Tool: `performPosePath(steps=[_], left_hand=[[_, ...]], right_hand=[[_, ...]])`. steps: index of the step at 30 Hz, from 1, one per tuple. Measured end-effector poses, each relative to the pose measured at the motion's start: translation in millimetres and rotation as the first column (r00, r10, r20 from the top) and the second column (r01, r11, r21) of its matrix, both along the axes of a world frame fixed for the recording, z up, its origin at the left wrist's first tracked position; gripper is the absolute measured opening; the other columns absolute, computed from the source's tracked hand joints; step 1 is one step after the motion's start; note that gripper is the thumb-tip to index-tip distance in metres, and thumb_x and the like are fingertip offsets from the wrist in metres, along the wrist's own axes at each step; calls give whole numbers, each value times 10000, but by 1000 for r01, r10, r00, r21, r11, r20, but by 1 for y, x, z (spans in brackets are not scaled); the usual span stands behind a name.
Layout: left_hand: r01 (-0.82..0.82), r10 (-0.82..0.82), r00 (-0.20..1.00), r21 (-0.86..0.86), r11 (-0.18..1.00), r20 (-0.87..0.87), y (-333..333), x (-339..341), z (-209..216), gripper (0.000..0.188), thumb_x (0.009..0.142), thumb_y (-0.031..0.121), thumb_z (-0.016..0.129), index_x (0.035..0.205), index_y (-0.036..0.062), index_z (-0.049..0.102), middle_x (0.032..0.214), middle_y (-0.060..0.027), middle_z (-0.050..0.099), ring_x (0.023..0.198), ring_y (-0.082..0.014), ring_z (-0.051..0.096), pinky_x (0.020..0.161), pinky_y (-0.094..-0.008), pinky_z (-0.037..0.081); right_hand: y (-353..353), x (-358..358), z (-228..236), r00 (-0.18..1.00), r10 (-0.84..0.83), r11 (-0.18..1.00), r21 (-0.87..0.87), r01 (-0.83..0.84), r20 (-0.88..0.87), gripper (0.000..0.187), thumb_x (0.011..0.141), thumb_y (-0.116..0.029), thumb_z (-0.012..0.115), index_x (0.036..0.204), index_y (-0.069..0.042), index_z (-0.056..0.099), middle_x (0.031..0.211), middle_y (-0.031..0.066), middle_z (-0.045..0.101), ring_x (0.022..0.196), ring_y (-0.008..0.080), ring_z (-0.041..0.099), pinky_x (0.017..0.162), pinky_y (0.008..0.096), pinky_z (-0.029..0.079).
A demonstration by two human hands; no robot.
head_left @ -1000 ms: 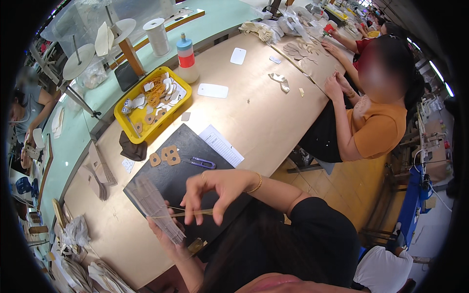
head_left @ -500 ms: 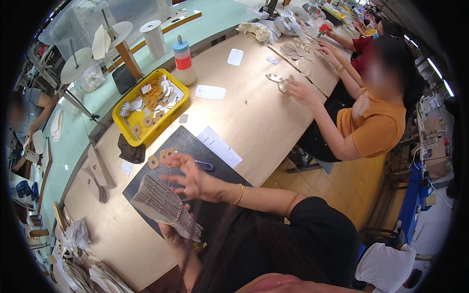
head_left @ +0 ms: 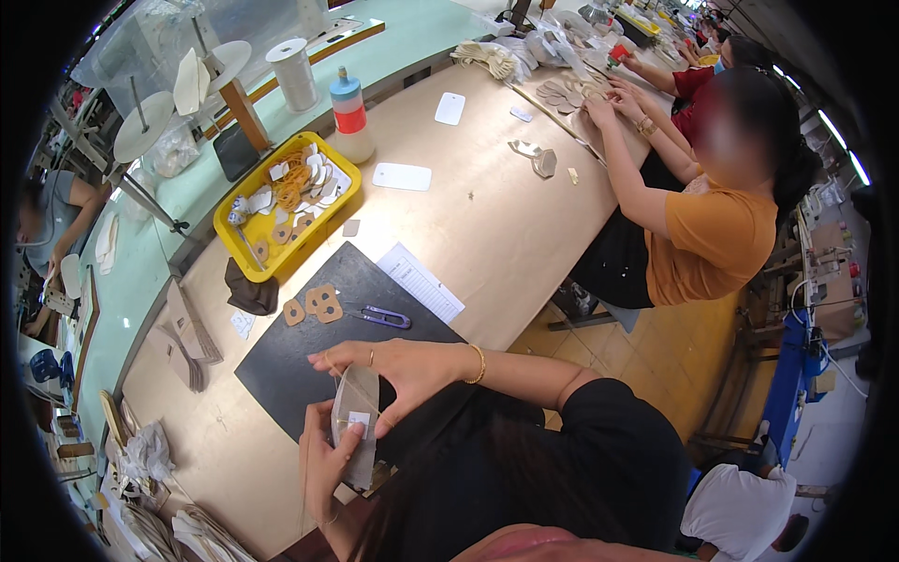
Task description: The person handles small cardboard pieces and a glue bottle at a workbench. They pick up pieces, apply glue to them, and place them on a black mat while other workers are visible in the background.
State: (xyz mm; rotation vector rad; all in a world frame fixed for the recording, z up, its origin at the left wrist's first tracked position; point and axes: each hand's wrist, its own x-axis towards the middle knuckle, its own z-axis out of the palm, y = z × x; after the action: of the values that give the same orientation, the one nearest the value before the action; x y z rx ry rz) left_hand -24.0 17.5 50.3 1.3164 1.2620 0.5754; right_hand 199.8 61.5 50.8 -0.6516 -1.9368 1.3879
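Observation:
My left hand [head_left: 326, 459] grips a bundle of flat grey-beige cut pieces [head_left: 359, 386], held tilted over the front of the black mat [head_left: 281, 375]. Its thumb presses by a small white label [head_left: 356, 421] on the bundle's face. My right hand [head_left: 421, 370] arches over the bundle's upper end, thumb and fingers apart, with a thin rubber band [head_left: 363, 399] stretched between them across the pieces. On the mat beyond lie several tan pieces with dark holes [head_left: 323, 303] and purple-handled thread snips [head_left: 384, 317].
A yellow tray [head_left: 351, 199] holds rubber bands and small cut pieces. Near it stand a bottle with a blue cap [head_left: 348, 112] and a thread cone [head_left: 294, 75]. A printed sheet [head_left: 421, 281] lies under the mat's edge. A co-worker in orange [head_left: 712, 234] sits at the right.
The bundle has turned from its layered edges to its labelled face. My right hand has come down around its upper end, uncovering the snips. The co-worker has put down pieces and reached farther away.

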Motion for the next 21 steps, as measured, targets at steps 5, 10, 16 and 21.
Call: performPosePath(steps=[5, 10, 16, 21], left_hand=[[-44, 46, 985, 16, 999, -164, -9, -1, 12, 476, 784, 197, 703, 1114, -36, 451, 813, -189, 641, 693, -194, 632, 598, -302, 484], [-158, 168, 983, -122, 980, 73, -6, -3, -3, 481, 785, 200, 718, 1125, -24, 462, 935, -145, 645, 800, -171, 631, 697, -266, 488], [-313, 385, 794, -227, 922, 471, -7, -17, -23, 519, 797, 228, 713, 1187, -8, 465, 973, -113, 629, 828, -166, 627, 731, -278, 515], [-439, 507, 640, -267, 858, 577, -11, -20, -33, 521, 826, 281, 681, 1204, 0, 458, 983, -121, 615, 797, -193, 633, 681, -302, 539]], right_hand=[[-1, -3, 14, 974, -23, 961, 274, -41, 226, 869, 639, -441, 785, 1363, -144, 408, 1319, 69, 496, 1280, 293, 399, 1080, 538, 211], [-5, -9, 21, 958, 60, 913, 373, -166, 281, 564, 696, -478, 721, 1161, -179, 611, 1299, 37, 516, 1323, 262, 343, 1078, 629, 87], [-5, -10, 19, 973, -32, 897, 436, -72, 227, 316, 766, -442, 666, 877, -147, 697, 1320, 41, 460, 1354, 295, 269, 1071, 633, 80], [-5, -16, 13, 944, -178, 906, 420, 47, 278, 264, 801, -390, 656, 780, -129, 690, 1318, 68, 427, 1368, 293, 238, 1065, 624, 129]])
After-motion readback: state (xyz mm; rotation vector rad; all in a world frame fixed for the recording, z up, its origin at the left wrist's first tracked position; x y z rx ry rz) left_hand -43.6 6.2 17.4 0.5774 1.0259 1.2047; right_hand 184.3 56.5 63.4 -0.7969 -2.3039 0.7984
